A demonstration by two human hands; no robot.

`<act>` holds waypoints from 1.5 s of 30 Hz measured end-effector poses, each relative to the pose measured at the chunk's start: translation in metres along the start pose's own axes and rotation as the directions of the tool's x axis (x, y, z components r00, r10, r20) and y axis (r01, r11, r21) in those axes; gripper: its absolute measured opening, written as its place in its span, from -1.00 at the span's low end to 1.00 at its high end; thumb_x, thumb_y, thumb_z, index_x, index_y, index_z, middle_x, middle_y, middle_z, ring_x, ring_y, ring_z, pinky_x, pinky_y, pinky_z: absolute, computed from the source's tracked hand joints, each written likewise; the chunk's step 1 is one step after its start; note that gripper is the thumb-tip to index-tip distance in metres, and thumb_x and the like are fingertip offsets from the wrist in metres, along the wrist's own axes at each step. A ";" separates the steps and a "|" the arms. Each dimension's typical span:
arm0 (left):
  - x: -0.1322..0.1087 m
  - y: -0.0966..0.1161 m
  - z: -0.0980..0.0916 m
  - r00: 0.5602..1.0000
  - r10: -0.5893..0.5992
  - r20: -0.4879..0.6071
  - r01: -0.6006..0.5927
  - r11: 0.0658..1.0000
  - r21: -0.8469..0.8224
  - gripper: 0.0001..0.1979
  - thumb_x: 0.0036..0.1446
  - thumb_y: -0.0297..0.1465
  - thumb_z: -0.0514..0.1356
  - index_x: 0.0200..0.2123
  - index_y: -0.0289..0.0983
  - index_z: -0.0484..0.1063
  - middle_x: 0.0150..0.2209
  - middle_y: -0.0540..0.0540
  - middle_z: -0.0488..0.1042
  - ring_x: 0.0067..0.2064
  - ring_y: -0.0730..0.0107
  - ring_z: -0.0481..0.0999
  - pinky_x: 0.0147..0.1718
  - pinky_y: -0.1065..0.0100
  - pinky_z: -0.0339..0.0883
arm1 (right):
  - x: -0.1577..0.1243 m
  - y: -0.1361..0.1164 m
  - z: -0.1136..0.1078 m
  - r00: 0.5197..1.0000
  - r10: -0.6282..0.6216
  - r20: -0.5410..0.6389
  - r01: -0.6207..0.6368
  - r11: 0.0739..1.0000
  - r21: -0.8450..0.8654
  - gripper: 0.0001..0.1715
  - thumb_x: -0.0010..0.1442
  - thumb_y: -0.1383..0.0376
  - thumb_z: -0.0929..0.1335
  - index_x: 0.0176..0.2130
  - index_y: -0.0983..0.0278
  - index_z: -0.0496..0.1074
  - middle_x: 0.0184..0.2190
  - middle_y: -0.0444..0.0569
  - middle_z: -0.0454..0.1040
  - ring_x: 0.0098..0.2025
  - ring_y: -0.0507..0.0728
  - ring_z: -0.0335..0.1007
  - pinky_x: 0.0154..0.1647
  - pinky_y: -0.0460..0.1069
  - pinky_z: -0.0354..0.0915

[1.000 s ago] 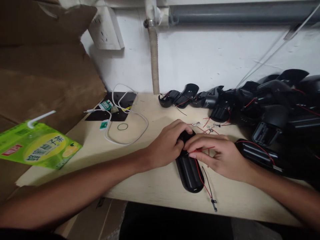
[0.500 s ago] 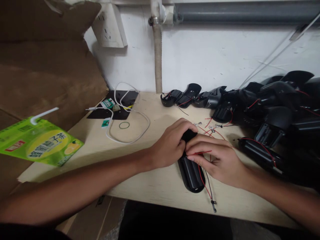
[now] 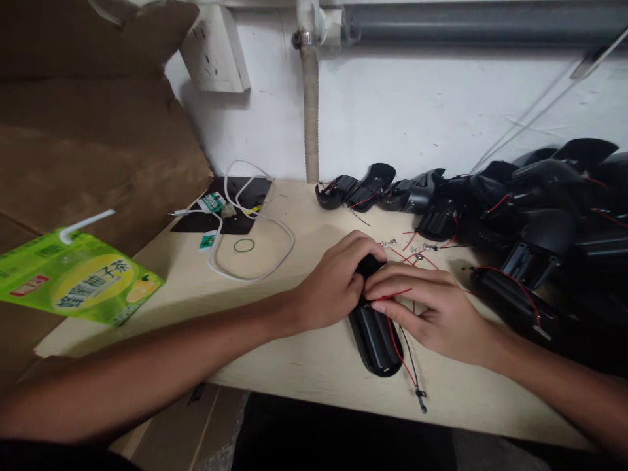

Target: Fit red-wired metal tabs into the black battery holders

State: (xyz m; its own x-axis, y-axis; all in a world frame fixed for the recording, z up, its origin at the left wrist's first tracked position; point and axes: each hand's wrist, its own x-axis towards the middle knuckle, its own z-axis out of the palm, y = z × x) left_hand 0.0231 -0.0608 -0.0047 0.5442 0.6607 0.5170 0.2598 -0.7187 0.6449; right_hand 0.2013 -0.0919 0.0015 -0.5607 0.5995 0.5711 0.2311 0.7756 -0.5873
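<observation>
A glossy black plastic housing (image 3: 377, 343) lies on the light wooden table, its rounded end toward me. My left hand (image 3: 333, 281) is closed around its far part, fingers curled over the top. Close against it, my right hand (image 3: 426, 307) pinches a thin red wire (image 3: 396, 295) between thumb and fingertips at the housing's middle. Another red wire and a black one run down the housing's right side to a small connector (image 3: 420, 399) near the table's front edge. My fingers hide where the pinched wire meets the housing.
Several black housings (image 3: 534, 242) with red wires are heaped at the right and along the wall. Small metal pieces (image 3: 419, 250) and wires lie beyond my hands. At the left are a white cable (image 3: 250, 278), a green rubber band (image 3: 244, 245) and a green drink carton (image 3: 83, 278) with a straw.
The right fingertips and the pinched red wire have shifted very slightly. My left hand keeps its hold, and the housing stays in nearly the same place.
</observation>
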 end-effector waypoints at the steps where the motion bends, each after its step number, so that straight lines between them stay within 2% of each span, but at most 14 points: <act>1: 0.000 0.000 0.000 1.000 0.002 0.000 -0.002 1.000 -0.002 -0.55 -0.17 -0.70 -0.09 -0.22 -0.23 0.30 -0.19 -0.07 0.38 -0.10 0.38 0.39 -0.09 0.26 0.32 | 0.000 0.000 0.001 1.000 0.003 -0.012 -0.003 1.000 -0.004 -0.88 0.23 0.46 0.32 -0.26 0.30 0.45 -0.34 -0.02 0.49 -0.31 0.05 0.42 -0.28 -0.01 0.40; 14: -0.004 0.005 0.005 0.998 -0.025 -0.061 0.028 0.998 0.063 -0.63 -0.17 -0.71 -0.11 -0.29 -0.27 0.24 -0.28 -0.08 0.33 -0.19 0.36 0.34 -0.17 0.28 0.30 | -0.006 -0.007 0.016 0.994 -0.098 -0.053 0.088 0.984 -0.158 -0.78 0.22 0.55 0.21 -0.30 0.32 0.37 -0.42 0.02 0.41 -0.38 0.07 0.30 -0.40 0.00 0.30; 20: -0.006 0.003 0.006 0.997 -0.022 -0.073 0.031 0.991 0.129 -0.56 -0.18 -0.71 -0.10 -0.21 -0.26 0.21 -0.23 -0.08 0.33 -0.16 0.37 0.35 -0.14 0.28 0.31 | -0.005 -0.007 0.017 0.988 -0.151 -0.036 0.141 0.970 -0.198 -0.74 0.20 0.59 0.18 -0.31 0.33 0.35 -0.41 0.05 0.41 -0.37 0.09 0.29 -0.39 0.03 0.30; 26: -0.006 0.003 0.005 0.996 -0.055 -0.074 0.065 0.987 0.147 -0.56 -0.15 -0.70 -0.10 -0.17 -0.25 0.20 -0.21 -0.07 0.35 -0.15 0.37 0.37 -0.13 0.28 0.34 | -0.002 -0.006 0.015 0.983 -0.175 0.048 0.181 0.958 -0.222 -0.75 0.16 0.60 0.18 -0.35 0.36 0.35 -0.44 0.05 0.38 -0.36 0.11 0.24 -0.39 0.02 0.26; 31: -0.006 0.001 0.005 0.995 -0.061 -0.074 0.071 0.987 0.142 -0.55 -0.15 -0.70 -0.09 -0.17 -0.24 0.21 -0.22 -0.06 0.37 -0.16 0.38 0.39 -0.14 0.29 0.36 | 0.002 -0.005 0.012 0.998 -0.040 0.058 0.048 0.988 -0.150 -0.78 0.19 0.54 0.21 -0.38 0.37 0.38 -0.47 0.00 0.34 -0.43 0.06 0.21 -0.47 -0.03 0.20; 34: -0.008 0.001 0.004 0.993 -0.060 -0.103 0.076 0.984 0.160 -0.56 -0.13 -0.70 -0.09 -0.17 -0.23 0.22 -0.23 -0.05 0.38 -0.18 0.38 0.40 -0.16 0.29 0.37 | 0.002 -0.006 0.012 0.999 0.033 0.030 -0.030 0.995 -0.094 -0.82 0.20 0.52 0.24 -0.39 0.35 0.37 -0.46 -0.02 0.35 -0.42 0.04 0.25 -0.43 -0.05 0.22; 36: -0.009 0.002 0.002 0.990 -0.018 -0.140 0.045 0.981 0.190 -0.56 -0.11 -0.70 -0.09 -0.15 -0.24 0.21 -0.22 -0.06 0.37 -0.18 0.39 0.40 -0.18 0.32 0.37 | 0.002 -0.009 0.013 0.998 0.065 -0.019 -0.067 0.995 -0.080 -0.85 0.20 0.50 0.26 -0.38 0.33 0.35 -0.42 -0.03 0.36 -0.38 0.05 0.27 -0.38 -0.05 0.25; 39: -0.011 0.005 -0.003 0.985 0.100 -0.143 -0.064 0.969 0.239 -0.54 -0.04 -0.71 -0.09 -0.07 -0.27 0.20 -0.14 -0.11 0.35 -0.08 0.40 0.38 -0.08 0.35 0.36 | 0.001 -0.011 0.014 0.983 0.121 -0.134 -0.134 0.987 -0.093 -0.88 0.15 0.44 0.33 -0.34 0.28 0.26 -0.34 -0.03 0.32 -0.30 0.08 0.27 -0.31 -0.02 0.27; 42: -0.010 0.009 -0.007 0.971 0.164 -0.175 -0.111 0.954 0.279 -0.54 -0.02 -0.72 -0.08 -0.06 -0.27 0.21 -0.10 -0.12 0.34 -0.04 0.41 0.37 -0.05 0.39 0.34 | 0.001 -0.011 0.014 0.949 0.249 -0.192 -0.267 0.961 -0.070 -0.64 0.06 0.35 0.41 -0.20 0.24 0.18 -0.23 -0.02 0.27 -0.24 0.10 0.25 -0.25 0.02 0.29; 45: -0.009 0.012 -0.009 0.961 0.191 -0.199 -0.128 0.947 0.295 -0.56 0.02 -0.73 -0.06 -0.04 -0.28 0.21 -0.09 -0.13 0.34 -0.03 0.42 0.38 -0.06 0.41 0.35 | 0.002 -0.009 0.012 0.901 0.411 -0.139 -0.409 0.912 0.047 -0.38 0.05 0.27 0.43 0.02 0.24 0.10 -0.19 -0.02 0.30 -0.24 0.10 0.28 -0.24 0.04 0.30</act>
State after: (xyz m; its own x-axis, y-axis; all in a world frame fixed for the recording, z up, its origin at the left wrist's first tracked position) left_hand 0.0145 -0.0732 0.0033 0.4145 0.5405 0.7322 0.4116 -0.8289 0.3789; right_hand 0.1881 -0.0995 0.0008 -0.3000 0.8863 0.3528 0.4026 0.4529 -0.7955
